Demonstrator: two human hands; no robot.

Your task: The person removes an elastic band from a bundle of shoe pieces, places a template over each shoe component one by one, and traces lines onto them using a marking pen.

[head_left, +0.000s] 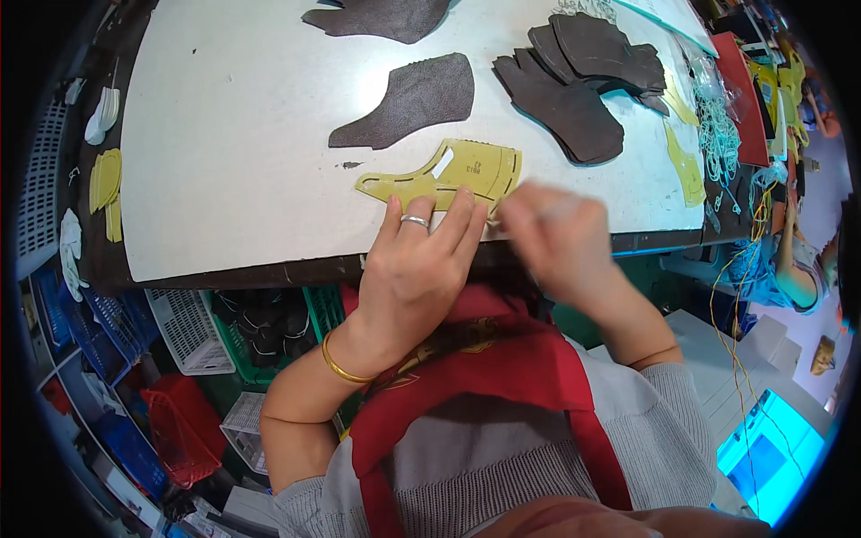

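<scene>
A yellow shoe-upper template [480,168] with slots cut along its edges lies near the table's front edge. My left hand [421,260], wearing a ring and a bangle, presses down on its lower side with outstretched fingers. At the template's right end, my right hand [560,233] is closed in a pinch and blurred by motion; whatever it grips cannot be made out. Just beyond the template lies a single dark brown leather piece [417,100] of similar outline. Whether another piece sits under the template is hidden.
Overlapping dark leather pieces [574,112] are piled at the right; another dark piece [386,18] lies at the far edge. Tangled pale cord [717,130] and a red board [743,99] border the white table [224,179]. Plastic crates [188,332] stand below left. Another person's arm [789,260] shows far right.
</scene>
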